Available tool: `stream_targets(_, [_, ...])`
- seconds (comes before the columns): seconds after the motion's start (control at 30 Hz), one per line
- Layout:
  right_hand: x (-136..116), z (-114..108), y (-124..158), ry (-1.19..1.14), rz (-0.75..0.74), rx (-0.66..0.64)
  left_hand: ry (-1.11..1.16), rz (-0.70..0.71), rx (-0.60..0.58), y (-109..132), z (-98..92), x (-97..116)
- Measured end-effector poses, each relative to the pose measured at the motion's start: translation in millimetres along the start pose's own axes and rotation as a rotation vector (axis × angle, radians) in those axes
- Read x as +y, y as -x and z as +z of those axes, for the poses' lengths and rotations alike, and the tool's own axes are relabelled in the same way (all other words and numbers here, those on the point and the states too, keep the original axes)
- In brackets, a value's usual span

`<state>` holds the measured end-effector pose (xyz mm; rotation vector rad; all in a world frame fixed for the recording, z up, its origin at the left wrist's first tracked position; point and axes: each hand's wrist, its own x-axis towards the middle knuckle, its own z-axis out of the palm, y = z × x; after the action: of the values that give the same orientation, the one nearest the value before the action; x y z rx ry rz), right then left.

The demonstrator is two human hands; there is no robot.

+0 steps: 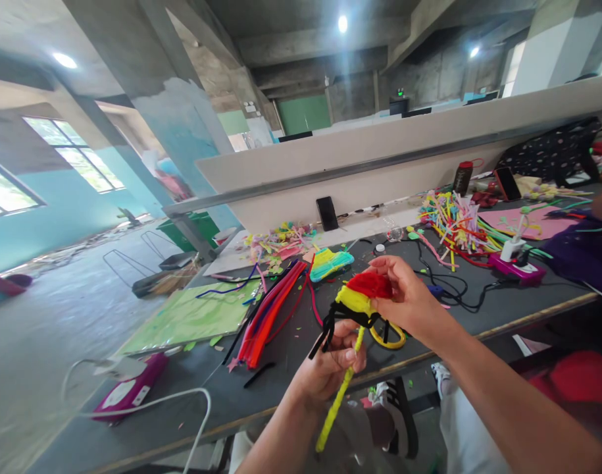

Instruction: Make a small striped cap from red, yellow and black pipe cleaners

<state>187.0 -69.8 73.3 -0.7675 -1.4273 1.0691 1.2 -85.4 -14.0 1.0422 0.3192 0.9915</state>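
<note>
- Red, yellow and black fuzzy piece [356, 301]: held up to the right of the bundle of fuzzy stems [275, 309], its yellow stalk [336, 407] slanting down.
- Left hand [331, 364]: fingers closed round the stalk, just below the black part.
- Right hand [406, 296]: pinching the red end between thumb and fingers.
- Green sheet [187, 319]: left of the bundle.
- Teal-and-yellow piece [331, 264]: just right of the bundle's far end.
- Black phone [327, 214]: beyond the bundle.
</note>
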Motion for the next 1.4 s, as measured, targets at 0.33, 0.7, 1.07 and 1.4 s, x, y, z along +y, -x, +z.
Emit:
stream_targets(0.33, [6, -1, -1, 0.151, -0.039, -0.002, -0.137, 0.0, 0.071, 4, -3.1, 2])
stream_targets(0.7, [14, 4, 0, 0.294, -0.025, 0.034, -0.46, -0.101, 0.134, 2, 5.7, 18])
stream_targets(1.07, [5, -15, -7, -0.445, 0.256, -0.104, 0.129, -0.1, -0.059, 4, 1.1, 7])
stream_targets(1.4, [-1, -11, -2, -0.289, 0.224, -0.191, 0.196, -0.091, -0.088, 1, 9.7, 10])
